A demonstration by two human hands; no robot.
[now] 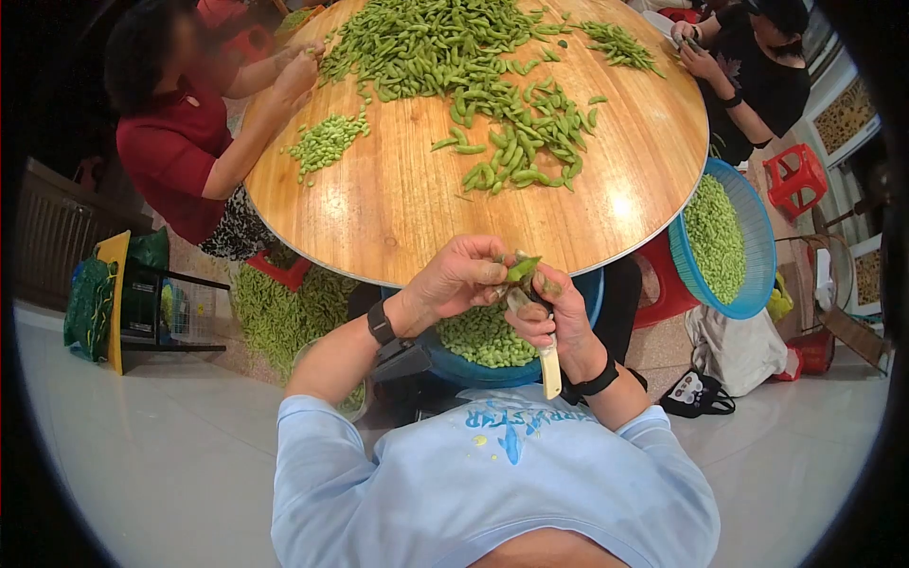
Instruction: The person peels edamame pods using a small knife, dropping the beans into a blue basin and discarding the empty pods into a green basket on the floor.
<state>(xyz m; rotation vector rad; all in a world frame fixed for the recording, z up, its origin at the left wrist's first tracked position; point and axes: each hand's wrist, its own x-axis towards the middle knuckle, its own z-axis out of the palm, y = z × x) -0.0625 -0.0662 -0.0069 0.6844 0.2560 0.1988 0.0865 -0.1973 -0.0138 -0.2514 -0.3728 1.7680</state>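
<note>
Pinched in the fingertips of my left hand [469,272] is a green soybean pod [524,269], held just past the table's near edge. My right hand [557,308] is closed around a small knife [550,371], whose cream handle sticks out below the fist. The fingers hide most of its blade. My right thumb is close to the pod; whether it touches cannot be made out. Under both hands, a blue tub [445,364] in front of my body contains many shelled green beans [488,336].
Soybean pods [417,43] are heaped across the round wooden table [379,204], with shelled beans [327,144] at left. A blue basket [757,248] of beans stands right. More pods [284,317] cover the floor at left. Two people sit around the table, hands busy.
</note>
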